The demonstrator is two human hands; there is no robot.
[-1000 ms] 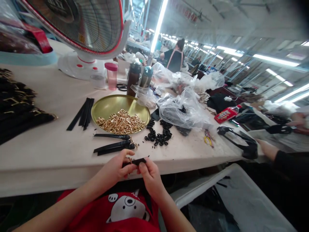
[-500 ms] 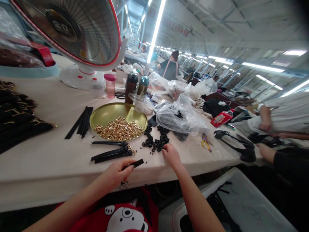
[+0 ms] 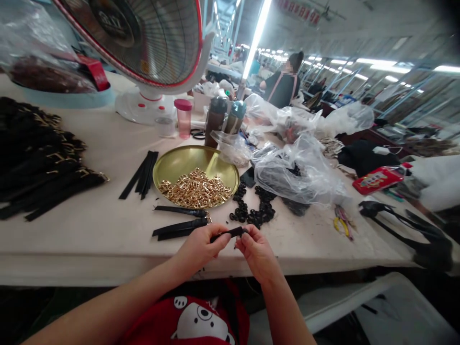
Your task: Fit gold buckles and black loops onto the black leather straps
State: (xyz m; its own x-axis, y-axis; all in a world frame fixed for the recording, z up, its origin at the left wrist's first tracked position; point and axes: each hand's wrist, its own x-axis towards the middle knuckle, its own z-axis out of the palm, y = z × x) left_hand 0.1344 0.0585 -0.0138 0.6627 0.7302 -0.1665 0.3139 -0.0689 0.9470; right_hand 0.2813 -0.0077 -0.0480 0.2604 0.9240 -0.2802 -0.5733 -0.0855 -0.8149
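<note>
The left hand and right hand grip a short black strap, pinched closed between their fingertips. Gold buckles sit just ahead in a brass tray.

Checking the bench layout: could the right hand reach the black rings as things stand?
Probably yes. The right hand sits just in front of the black rings, with nothing between them, though it pinches a black strap with the left hand and would have to let go first.
</note>
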